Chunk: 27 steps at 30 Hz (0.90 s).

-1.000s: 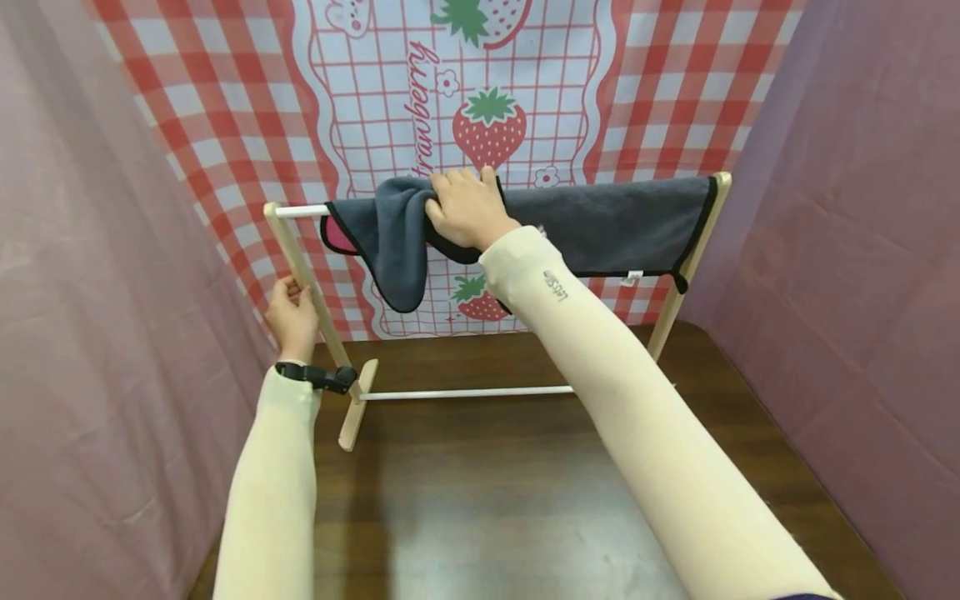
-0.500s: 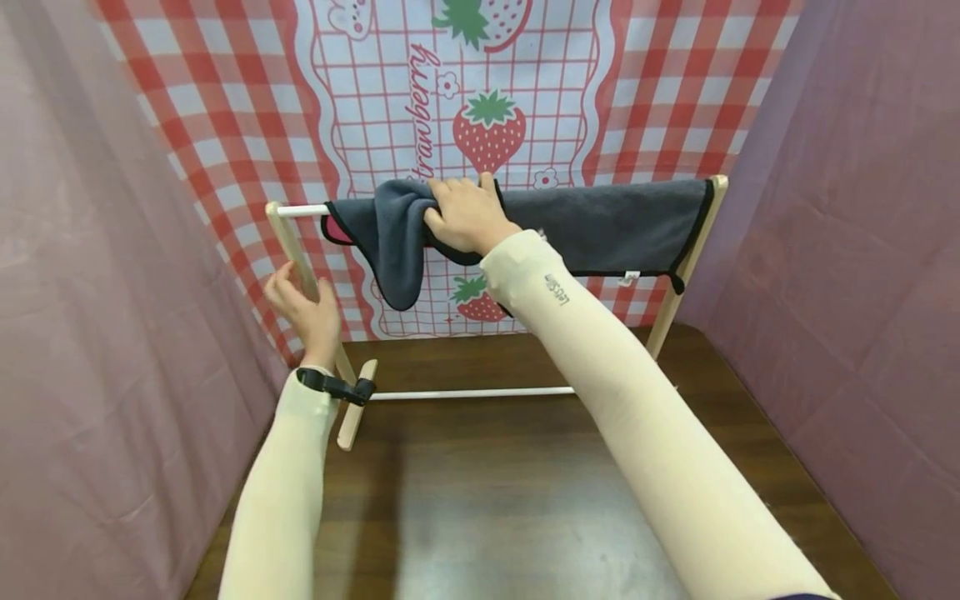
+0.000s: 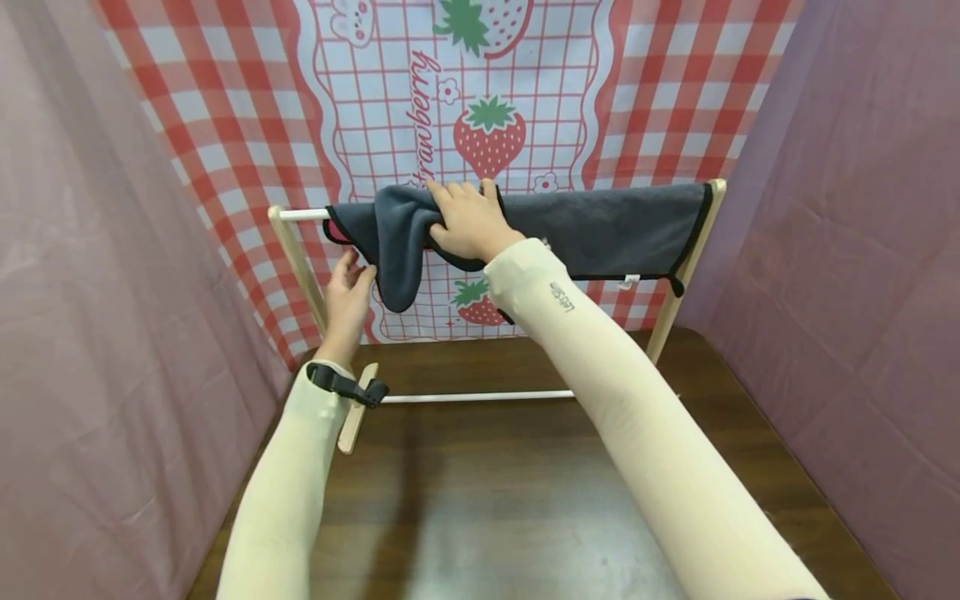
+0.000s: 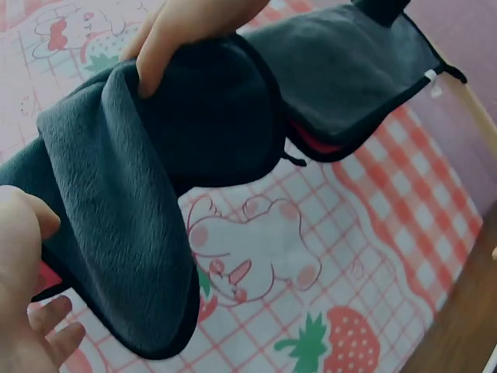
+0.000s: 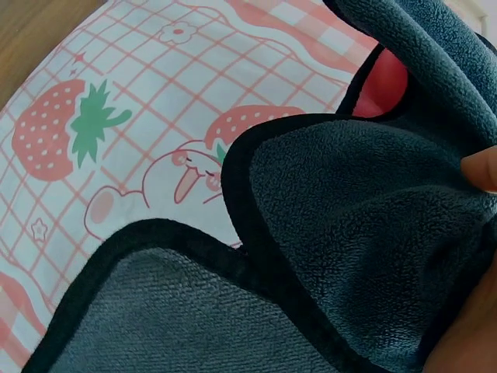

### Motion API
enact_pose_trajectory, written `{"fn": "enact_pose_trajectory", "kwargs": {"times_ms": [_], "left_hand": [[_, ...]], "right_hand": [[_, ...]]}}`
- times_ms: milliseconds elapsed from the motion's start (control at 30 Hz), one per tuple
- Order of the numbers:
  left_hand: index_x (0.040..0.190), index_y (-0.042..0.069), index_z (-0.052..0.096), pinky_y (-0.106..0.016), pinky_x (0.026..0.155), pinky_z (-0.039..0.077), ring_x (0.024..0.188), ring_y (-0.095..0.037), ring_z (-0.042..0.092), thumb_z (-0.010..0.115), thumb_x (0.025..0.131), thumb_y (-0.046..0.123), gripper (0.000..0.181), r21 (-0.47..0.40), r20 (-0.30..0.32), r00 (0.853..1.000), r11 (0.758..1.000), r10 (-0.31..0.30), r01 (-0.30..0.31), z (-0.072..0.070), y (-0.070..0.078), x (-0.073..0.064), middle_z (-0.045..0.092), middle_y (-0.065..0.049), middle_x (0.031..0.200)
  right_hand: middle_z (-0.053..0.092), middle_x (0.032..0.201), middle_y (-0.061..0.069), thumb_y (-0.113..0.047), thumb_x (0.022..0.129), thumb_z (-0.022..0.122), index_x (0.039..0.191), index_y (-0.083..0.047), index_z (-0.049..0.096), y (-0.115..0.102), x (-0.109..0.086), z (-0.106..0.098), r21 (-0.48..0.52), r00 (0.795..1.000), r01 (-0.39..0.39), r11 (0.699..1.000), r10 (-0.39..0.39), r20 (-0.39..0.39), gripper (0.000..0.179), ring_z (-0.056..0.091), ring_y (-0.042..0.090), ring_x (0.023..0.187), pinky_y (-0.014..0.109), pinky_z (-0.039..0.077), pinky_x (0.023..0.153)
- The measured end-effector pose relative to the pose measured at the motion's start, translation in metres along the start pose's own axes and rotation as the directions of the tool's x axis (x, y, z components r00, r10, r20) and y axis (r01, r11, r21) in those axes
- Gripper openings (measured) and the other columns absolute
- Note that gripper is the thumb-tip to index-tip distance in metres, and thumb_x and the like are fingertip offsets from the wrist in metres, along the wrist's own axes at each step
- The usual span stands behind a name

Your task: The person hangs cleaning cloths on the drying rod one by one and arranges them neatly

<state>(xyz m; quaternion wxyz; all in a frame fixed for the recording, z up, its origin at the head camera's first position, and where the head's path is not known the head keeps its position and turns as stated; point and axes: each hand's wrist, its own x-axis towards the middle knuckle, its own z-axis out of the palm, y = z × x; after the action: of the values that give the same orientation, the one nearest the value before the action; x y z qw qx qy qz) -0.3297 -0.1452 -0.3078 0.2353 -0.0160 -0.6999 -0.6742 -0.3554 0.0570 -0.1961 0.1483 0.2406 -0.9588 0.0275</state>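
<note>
A grey plush cloth (image 3: pixel 399 258) with black edging and a pink underside hangs bunched over the left part of the rack's white top bar (image 3: pixel 303 215). My right hand (image 3: pixel 472 221) grips it at the bar, thumb in front and fingers over the top. My left hand (image 3: pixel 348 304) is at the cloth's lower left edge. In the left wrist view, the left fingers (image 4: pixel 58 330) are spread below that edge, with the thumb close against the cloth. To the right, a second grey black-edged cloth (image 3: pixel 607 229) hangs flat, with a white tag along its lower edge.
The rack has wooden side posts (image 3: pixel 667 312), a wooden foot (image 3: pixel 358 408) and a white lower bar (image 3: pixel 472 397). It stands on a brown wooden table (image 3: pixel 480 500). Behind is a strawberry-print checked cloth (image 3: pixel 675 92); pink curtains (image 3: pixel 847 250) hang at both sides.
My left hand has left the rack's left post and moved right and up to the bunched cloth's lower left edge. The right hand stays on the cloth at the bar.
</note>
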Motion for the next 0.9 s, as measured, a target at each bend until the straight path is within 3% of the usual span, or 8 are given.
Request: {"fn": "enact_pose_trajectory", "kwargs": {"times_ms": [100,200,400,633,900], "left_hand": [[0.142,-0.006,0.046,-0.029,0.100,0.044,0.123,-0.032,0.053,0.055,0.095,0.000,0.049,-0.001,-0.020,0.999,0.999,0.043,-0.043,0.003,0.001,-0.001,0.054,-0.025,0.137],[0.138,-0.008,0.049,-0.027,0.097,0.045,0.112,-0.027,0.057,0.056,0.092,-0.006,0.046,-0.015,-0.082,0.993,0.996,0.082,-0.084,0.005,0.002,-0.001,0.059,-0.022,0.124],[0.122,-0.010,0.060,-0.019,0.081,0.046,0.084,-0.007,0.055,0.062,0.090,-0.010,0.033,-0.098,-0.181,0.979,0.988,0.096,-0.115,0.005,0.002,0.000,0.057,0.003,0.087],[0.113,-0.009,0.063,-0.021,0.081,0.049,0.082,-0.007,0.058,0.066,0.088,-0.009,0.025,-0.135,-0.213,0.967,0.976,0.142,-0.173,0.002,0.009,0.001,0.062,0.003,0.086],[0.109,-0.011,0.065,-0.021,0.081,0.049,0.081,-0.007,0.059,0.065,0.087,-0.012,0.022,-0.185,-0.246,0.960,0.965,0.135,-0.183,0.000,0.019,0.001,0.062,0.004,0.084]], "right_hand": [[0.036,0.155,0.012,-0.034,0.102,0.043,0.160,-0.014,0.017,0.001,-0.001,0.001,0.014,1.000,0.002,1.000,-0.002,-0.011,0.067,0.034,0.031,0.139,0.056,0.013,0.113],[0.036,0.155,0.012,-0.034,0.101,0.045,0.160,-0.016,0.015,0.002,-0.001,0.003,0.036,1.000,0.002,0.999,-0.002,-0.015,0.069,0.034,0.031,0.139,0.056,0.010,0.114],[0.035,0.155,0.013,-0.034,0.100,0.048,0.160,-0.017,0.014,0.007,-0.001,0.006,0.093,0.999,0.030,0.995,-0.025,-0.047,0.071,0.032,0.032,0.140,0.057,0.007,0.115],[0.036,0.152,0.013,-0.024,0.097,0.054,0.159,-0.016,0.019,0.016,-0.005,0.006,0.213,0.986,0.111,0.971,-0.081,-0.149,0.072,0.032,0.030,0.139,0.055,0.009,0.115],[0.035,0.153,0.015,-0.015,0.095,0.057,0.157,-0.010,0.023,0.031,-0.016,0.002,0.283,0.962,0.172,0.944,-0.098,-0.255,0.071,0.028,0.031,0.142,0.051,0.012,0.117]]}}
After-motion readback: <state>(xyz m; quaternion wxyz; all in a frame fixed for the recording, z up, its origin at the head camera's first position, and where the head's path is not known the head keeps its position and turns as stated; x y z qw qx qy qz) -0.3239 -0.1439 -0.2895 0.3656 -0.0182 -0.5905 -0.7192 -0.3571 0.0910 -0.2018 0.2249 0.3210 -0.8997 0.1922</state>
